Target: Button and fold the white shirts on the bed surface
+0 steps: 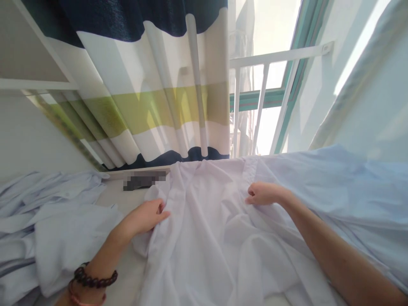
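Observation:
A white garment (200,229) lies spread and wrinkled in front of me, its far end reaching the back edge of the surface. On its left edge, my left hand (149,216) is closed, the thumb and curled fingers pinching the fabric. My right hand (264,194) grips the cloth farther right, just below a gathered, stitched band (250,170). Its fingertips are curled and partly hidden. Loose folds run between the two hands and down toward me. A dark beaded bracelet (95,279) is on my left wrist.
More rumpled white clothes (63,229) are heaped at the left. Pale bluish-white cloth (360,187) covers the right side. A blurred dark object (145,179) lies near the back edge. Behind are a striped curtain (153,97), a white railing (280,55) and a green-framed window (306,38).

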The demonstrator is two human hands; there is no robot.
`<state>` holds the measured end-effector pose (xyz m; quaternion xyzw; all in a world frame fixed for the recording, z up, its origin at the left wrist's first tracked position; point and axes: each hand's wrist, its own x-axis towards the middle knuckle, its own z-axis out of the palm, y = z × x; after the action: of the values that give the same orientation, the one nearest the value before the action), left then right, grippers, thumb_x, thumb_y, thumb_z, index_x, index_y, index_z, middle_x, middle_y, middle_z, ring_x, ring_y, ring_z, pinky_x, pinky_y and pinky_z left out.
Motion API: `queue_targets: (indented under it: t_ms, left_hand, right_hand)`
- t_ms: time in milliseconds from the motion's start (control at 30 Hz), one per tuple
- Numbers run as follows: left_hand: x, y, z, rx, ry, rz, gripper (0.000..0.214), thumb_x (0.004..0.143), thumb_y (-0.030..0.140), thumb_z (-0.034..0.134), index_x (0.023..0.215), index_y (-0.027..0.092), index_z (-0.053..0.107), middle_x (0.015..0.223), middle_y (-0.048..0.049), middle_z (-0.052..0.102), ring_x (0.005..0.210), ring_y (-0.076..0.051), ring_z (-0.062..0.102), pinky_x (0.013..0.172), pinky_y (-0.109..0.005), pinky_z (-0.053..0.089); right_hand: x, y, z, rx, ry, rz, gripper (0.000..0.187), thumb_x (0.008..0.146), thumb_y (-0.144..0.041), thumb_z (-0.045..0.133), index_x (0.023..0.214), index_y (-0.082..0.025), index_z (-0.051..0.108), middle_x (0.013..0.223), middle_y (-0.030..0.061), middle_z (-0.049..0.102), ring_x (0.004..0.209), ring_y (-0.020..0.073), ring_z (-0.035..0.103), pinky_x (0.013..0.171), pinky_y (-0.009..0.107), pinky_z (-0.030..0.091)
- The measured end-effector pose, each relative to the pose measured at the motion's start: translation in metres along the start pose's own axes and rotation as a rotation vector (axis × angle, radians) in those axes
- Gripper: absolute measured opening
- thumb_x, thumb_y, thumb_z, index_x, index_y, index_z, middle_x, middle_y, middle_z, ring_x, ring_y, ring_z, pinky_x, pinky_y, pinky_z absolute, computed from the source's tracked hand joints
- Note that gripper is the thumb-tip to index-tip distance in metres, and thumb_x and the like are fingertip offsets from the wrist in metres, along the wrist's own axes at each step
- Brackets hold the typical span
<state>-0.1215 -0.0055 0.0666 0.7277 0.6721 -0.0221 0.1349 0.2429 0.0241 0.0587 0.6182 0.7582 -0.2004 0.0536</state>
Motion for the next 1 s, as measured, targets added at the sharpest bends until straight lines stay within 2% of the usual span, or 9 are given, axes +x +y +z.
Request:
queue_targets:
  t_ms: [167, 267, 367, 467, 500, 567, 700, 833, 1000]
  left_hand:
    - [0.012, 0.011, -0.021, 0.171, 0.331, -0.086, 0.029, 0.094, 0.037, 0.033, 0.101, 0.02, 0.055, 0.087, -0.0072, 0.07, 0.083, -0.027, 0.067, 0.066, -0.032, 0.045]
    - [0.023, 0.018, -0.027, 0.276, 0.383, -0.115, 0.031, 0.095, 0.032, 0.035, 0.111, 0.017, 0.057, 0.102, -0.0142, 0.069, 0.093, -0.032, 0.066, 0.072, -0.039, 0.047]
    - [0.024, 0.035, -0.013, 0.348, 0.484, 0.037, 0.029, 0.089, 0.023, 0.047, 0.113, 0.014, 0.06, 0.111, -0.0168, 0.064, 0.103, -0.033, 0.06, 0.083, -0.044, 0.047]
    - [0.006, 0.06, 0.019, 0.308, 0.584, 0.371, 0.028, 0.091, 0.024, 0.048, 0.113, 0.017, 0.063, 0.11, -0.0124, 0.064, 0.103, -0.028, 0.058, 0.09, -0.043, 0.046]
    - [-0.002, 0.068, 0.031, 0.259, 0.551, 0.462, 0.03, 0.093, 0.028, 0.047, 0.117, 0.018, 0.062, 0.113, -0.0118, 0.064, 0.104, -0.028, 0.058, 0.091, -0.043, 0.046]
    - [-0.017, 0.081, 0.056, 0.187, 0.401, 0.556, 0.043, 0.096, 0.042, 0.044, 0.13, 0.02, 0.056, 0.126, -0.0125, 0.061, 0.117, -0.028, 0.054, 0.099, -0.044, 0.043]
    - [-0.02, 0.091, 0.089, 0.177, 0.134, 0.464, 0.065, 0.095, 0.06, 0.035, 0.149, 0.024, 0.037, 0.156, -0.0116, 0.035, 0.145, -0.035, 0.025, 0.112, -0.055, 0.028]
    - [0.0, 0.102, 0.1, 0.146, 0.121, 0.41, 0.066, 0.097, 0.059, 0.028, 0.153, 0.025, 0.028, 0.162, -0.0102, 0.02, 0.148, -0.036, 0.012, 0.114, -0.062, 0.018]
    - [0.005, 0.122, 0.092, 0.13, 0.214, 0.516, 0.058, 0.099, 0.05, 0.032, 0.15, 0.023, 0.035, 0.159, -0.0117, 0.029, 0.146, -0.032, 0.023, 0.116, -0.056, 0.023]
  right_hand:
    - [0.002, 0.015, -0.008, -0.002, 0.359, 0.121, 0.03, 0.094, -0.029, 0.037, 0.093, -0.016, 0.063, 0.094, 0.0127, 0.068, 0.084, 0.0241, 0.062, 0.062, 0.03, 0.037]
    - [0.013, 0.027, -0.007, 0.003, 0.533, 0.258, 0.037, 0.098, -0.031, 0.029, 0.109, -0.013, 0.059, 0.101, 0.0183, 0.067, 0.091, 0.0299, 0.062, 0.066, 0.034, 0.041]
    - [0.011, 0.031, 0.008, -0.003, 0.638, 0.243, 0.037, 0.097, -0.032, 0.036, 0.123, -0.012, 0.052, 0.117, 0.019, 0.062, 0.104, 0.0309, 0.058, 0.078, 0.038, 0.044]
    - [-0.017, 0.022, 0.034, -0.025, 0.846, 0.0, 0.037, 0.096, -0.037, 0.042, 0.122, -0.014, 0.052, 0.119, 0.017, 0.058, 0.107, 0.0302, 0.054, 0.088, 0.041, 0.043]
    - [-0.03, 0.018, 0.044, -0.019, 0.854, -0.124, 0.033, 0.097, -0.04, 0.042, 0.114, -0.016, 0.055, 0.111, 0.0148, 0.06, 0.1, 0.0284, 0.055, 0.088, 0.041, 0.044]
    - [-0.057, 0.013, 0.061, 0.012, 0.698, -0.295, 0.033, 0.099, -0.044, 0.037, 0.098, -0.02, 0.059, 0.096, 0.0095, 0.061, 0.088, 0.0237, 0.058, 0.083, 0.039, 0.047]
    - [-0.078, 0.03, 0.08, -0.033, 0.495, -0.288, 0.037, 0.091, -0.05, 0.051, 0.114, -0.022, 0.06, 0.109, 0.0102, 0.062, 0.099, 0.026, 0.059, 0.088, 0.043, 0.049]
    - [-0.064, 0.072, 0.076, -0.136, 0.493, -0.188, 0.033, 0.09, -0.022, 0.046, 0.118, -0.023, 0.063, 0.126, 0.0103, 0.061, 0.111, 0.0264, 0.059, 0.095, 0.045, 0.049]
    - [-0.057, 0.094, 0.076, -0.195, 0.503, -0.194, 0.046, 0.078, -0.004, 0.037, 0.11, -0.018, 0.067, 0.121, 0.0096, 0.067, 0.107, 0.0238, 0.064, 0.096, 0.041, 0.05]
